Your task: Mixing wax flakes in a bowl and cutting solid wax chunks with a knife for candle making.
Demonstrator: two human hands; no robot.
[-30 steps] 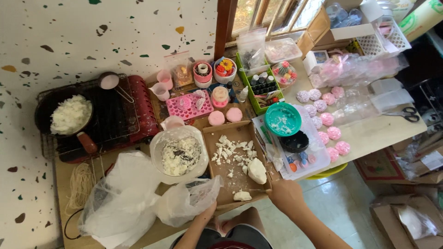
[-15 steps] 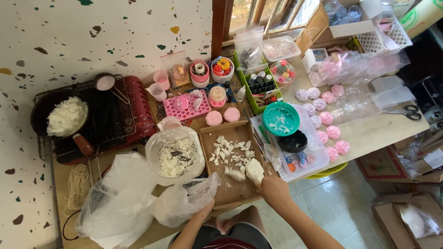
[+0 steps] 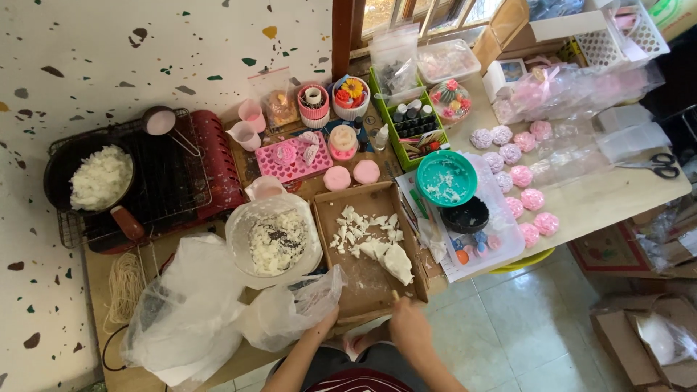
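At the near edge of the desk (image 3: 617, 199), the right hand (image 3: 409, 324) grips a small stick over the tray (image 3: 367, 287) of white chunks (image 3: 369, 236). The left hand (image 3: 324, 320) pinches a plastic bag (image 3: 290, 308). Chopping looks underway; next needs careful cuts.

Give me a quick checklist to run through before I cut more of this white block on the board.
1. White block on the cardboard tray: ok.
2. Right hand at the tray's near edge, holding a thin tool: ok; blade cannot tell.
3. Left hand clear of the block, on the plastic bag: ok.
4. Cut chips heaped at the tray's far end: ok.
5. Bowl of shavings beside the tray: ok.
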